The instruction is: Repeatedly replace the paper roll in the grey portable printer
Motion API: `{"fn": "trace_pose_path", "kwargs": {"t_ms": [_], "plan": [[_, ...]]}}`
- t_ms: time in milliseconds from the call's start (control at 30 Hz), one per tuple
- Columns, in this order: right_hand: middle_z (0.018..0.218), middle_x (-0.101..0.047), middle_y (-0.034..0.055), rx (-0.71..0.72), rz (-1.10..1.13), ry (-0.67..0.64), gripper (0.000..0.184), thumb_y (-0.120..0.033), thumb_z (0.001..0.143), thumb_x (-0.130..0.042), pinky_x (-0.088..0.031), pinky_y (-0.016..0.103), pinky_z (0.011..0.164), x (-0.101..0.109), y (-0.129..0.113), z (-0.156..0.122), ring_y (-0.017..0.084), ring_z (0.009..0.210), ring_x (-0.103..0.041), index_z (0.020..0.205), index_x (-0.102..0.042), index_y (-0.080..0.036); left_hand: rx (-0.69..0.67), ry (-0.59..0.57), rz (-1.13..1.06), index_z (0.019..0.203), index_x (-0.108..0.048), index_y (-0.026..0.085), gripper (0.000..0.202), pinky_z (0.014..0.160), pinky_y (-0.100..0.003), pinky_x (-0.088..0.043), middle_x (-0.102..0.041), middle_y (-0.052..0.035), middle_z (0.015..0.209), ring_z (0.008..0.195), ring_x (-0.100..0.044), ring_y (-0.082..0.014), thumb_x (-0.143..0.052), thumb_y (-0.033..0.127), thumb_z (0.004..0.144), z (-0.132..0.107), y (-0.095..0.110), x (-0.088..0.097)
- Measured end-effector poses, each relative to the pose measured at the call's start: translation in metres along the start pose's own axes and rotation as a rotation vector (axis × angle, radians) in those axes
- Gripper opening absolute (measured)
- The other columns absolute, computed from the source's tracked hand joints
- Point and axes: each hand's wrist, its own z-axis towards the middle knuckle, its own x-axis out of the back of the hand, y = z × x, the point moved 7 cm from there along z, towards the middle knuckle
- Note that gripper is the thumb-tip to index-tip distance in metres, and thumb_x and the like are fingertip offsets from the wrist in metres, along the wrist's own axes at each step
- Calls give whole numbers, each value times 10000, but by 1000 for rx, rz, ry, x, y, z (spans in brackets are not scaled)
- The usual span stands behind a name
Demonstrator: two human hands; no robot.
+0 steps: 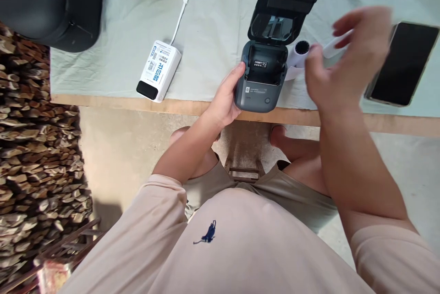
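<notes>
My left hand (227, 95) grips the lower left side of a small dark grey label printer (260, 97) at the table's front edge. The printer's lid (279, 12) is raised, and its paper compartment (263, 62) shows nothing inside but a printed sticker. To the right of the printer, a white paper roll (299, 53) with a dark core lies on the cloth, its loose end curling out. My right hand (352, 60) hovers over the cloth beside that roll, blurred, thumb and fingers apart. Partly behind its fingers is another white object (332, 48), possibly a roll.
Left of the printer lies a white power bank (158, 72) with a short white cable (178, 19). A black smartphone (404, 64) rests at the right. A black bag (51, 5) fills the back left corner. Stacked firewood (37, 147) stands left of the table's wooden edge (137, 104).
</notes>
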Motion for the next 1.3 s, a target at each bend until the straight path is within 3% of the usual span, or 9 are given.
{"fn": "trace_pose_path", "kwargs": {"t_ms": [133, 467, 633, 767, 867, 967, 1067, 1167, 1300], "plan": [[1391, -599, 155, -31, -126, 3, 403, -140, 850, -749, -536, 513, 1114, -19, -12, -2, 330, 1262, -613, 1140, -514, -290, -1, 9, 6, 1613, -622, 272, 499, 1262, -478, -674, -859, -40, 1402, 1611, -689, -323, -341, 460, 1247, 0, -1, 1], [1277, -694, 116, -210, -229, -43, 499, -84, 745, -812, -456, 541, 1154, -24, -14, 9, 304, 1119, -619, 1044, -473, -295, 16, 13, -4, 1607, -630, 272, 474, 1270, -480, -672, -855, -44, 1430, 1609, -691, -332, -394, 454, 1238, 0, -1, 1], [1060, -652, 29, -194, -65, 22, 522, 2, 641, -714, -467, 464, 1059, -28, -5, 14, 252, 1002, -573, 990, -466, -298, 2, 26, 8, 1645, -600, 301, 482, 1259, -493, -680, -849, -32, 1450, 1599, -698, -346, -427, 484, 1234, -1, 0, 3], [1019, -596, 8, -188, 239, 166, 546, -66, 607, -619, -466, 378, 787, -19, -2, 15, 203, 823, -531, 1081, -506, -311, 1, 7, -4, 1615, -628, 279, 499, 1252, -482, -685, -852, -39, 1436, 1609, -690, -333, -356, 479, 1248, 0, 0, 4], [1269, -678, 46, -304, 680, 144, 606, -186, 612, -559, -447, 354, 665, -21, 6, 17, 234, 974, -668, 1183, -433, -345, 2, 0, -12, 1598, -642, 263, 503, 1264, -477, -678, -854, -48, 1433, 1623, -677, -327, -339, 464, 1251, 0, 0, 3], [1447, -695, 35, -425, 1081, -15, 642, -239, 540, -552, -599, 447, 820, -34, 16, 21, 285, 1287, -718, 1161, -428, -344, 4, 4, -3, 1614, -632, 279, 469, 1274, -479, -671, -852, -41, 1448, 1626, -672, -338, -410, 455, 1240, -1, 1, 2], [1453, -693, 92, -414, 1091, -93, 534, -312, 584, -562, -618, 497, 995, -41, 28, 29, 311, 1482, -647, 1104, -442, -325, 3, 24, 9, 1650, -603, 292, 475, 1278, -493, -671, -849, -36, 1468, 1625, -670, -350, -441, 457, 1235, -1, 1, 3], [1406, -685, 114, -405, 949, -4, 539, -394, 681, -545, -611, 501, 1017, -40, 37, 32, 312, 1478, -666, 1204, -424, -345, -3, 40, 15, 1678, -579, 304, 496, 1273, -511, -676, -841, -30, 1492, 1626, -666, -358, -429, 475, 1238, 0, 1, 4], [1398, -666, 35, -272, 885, -14, 639, -468, 688, -656, -631, 493, 984, -32, 12, 23, 303, 1368, -727, 1279, -422, -403, -6, 50, 18, 1682, -574, 309, 490, 1270, -506, -676, -833, -24, 1501, 1626, -667, -355, -434, 463, 1239, 0, 1, 5]]}}
